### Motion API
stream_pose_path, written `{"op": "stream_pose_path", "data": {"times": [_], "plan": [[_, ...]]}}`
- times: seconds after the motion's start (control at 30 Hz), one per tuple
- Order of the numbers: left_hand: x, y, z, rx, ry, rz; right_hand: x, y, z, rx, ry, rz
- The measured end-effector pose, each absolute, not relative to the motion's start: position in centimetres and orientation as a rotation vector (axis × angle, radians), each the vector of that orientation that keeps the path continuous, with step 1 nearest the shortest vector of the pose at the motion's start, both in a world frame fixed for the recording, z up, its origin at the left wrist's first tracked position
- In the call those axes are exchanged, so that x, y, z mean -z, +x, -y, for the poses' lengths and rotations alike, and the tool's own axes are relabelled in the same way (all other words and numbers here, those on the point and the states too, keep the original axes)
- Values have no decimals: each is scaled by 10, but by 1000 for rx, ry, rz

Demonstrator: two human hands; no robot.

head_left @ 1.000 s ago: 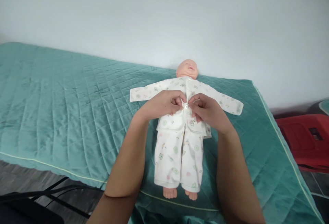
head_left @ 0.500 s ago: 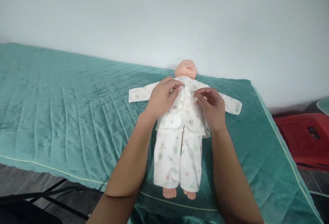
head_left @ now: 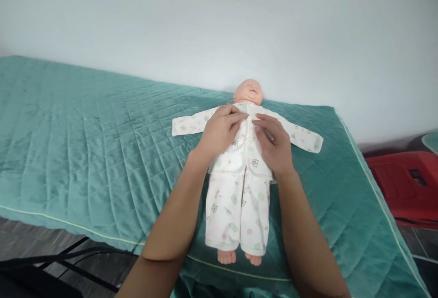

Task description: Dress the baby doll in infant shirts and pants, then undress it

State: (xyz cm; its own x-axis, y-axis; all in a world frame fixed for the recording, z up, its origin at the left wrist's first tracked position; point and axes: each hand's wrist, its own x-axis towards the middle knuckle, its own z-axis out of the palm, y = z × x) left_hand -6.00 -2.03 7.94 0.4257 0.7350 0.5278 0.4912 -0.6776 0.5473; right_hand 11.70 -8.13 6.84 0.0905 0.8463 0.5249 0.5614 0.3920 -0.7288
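Observation:
A baby doll [head_left: 248, 91] lies on its back with its head toward the wall and its arms spread. It wears a white printed shirt [head_left: 255, 156] and matching pants [head_left: 222, 206]. A small button [head_left: 249, 119] shows high on the shirt front, and another button [head_left: 248, 141] sits lower. My left hand [head_left: 222, 127] rests on the chest, index fingertip beside the upper button, thumb and finger apart. From the other side, my right hand [head_left: 273, 140] touches the shirt with fingers spread, index tip close to the same button.
A green quilted cover [head_left: 102, 152] spreads under the doll, reaching the pale wall [head_left: 205, 24]. A red plastic chair or stool [head_left: 404, 184] stands beyond the right edge. Black metal bars [head_left: 78, 270] show at the lower left.
My right hand has moved left toward the upper button, and its pinched fingers have spread. My left hand has shifted slightly right along the chest.

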Motion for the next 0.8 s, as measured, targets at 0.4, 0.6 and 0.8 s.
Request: {"op": "stream_pose_path", "data": {"times": [0.4,0.6,0.8], "plan": [[-78,-59,20,-1132,2377,-1038,-67,117,80,-406,-1247,1567],[-59,-67,-1,-1207,2355,-1182,-47,138,66,-393,-1298,1406],[-24,-96,-11,-895,2302,-1723,-11,174,44,-131,-1644,1598]]}}
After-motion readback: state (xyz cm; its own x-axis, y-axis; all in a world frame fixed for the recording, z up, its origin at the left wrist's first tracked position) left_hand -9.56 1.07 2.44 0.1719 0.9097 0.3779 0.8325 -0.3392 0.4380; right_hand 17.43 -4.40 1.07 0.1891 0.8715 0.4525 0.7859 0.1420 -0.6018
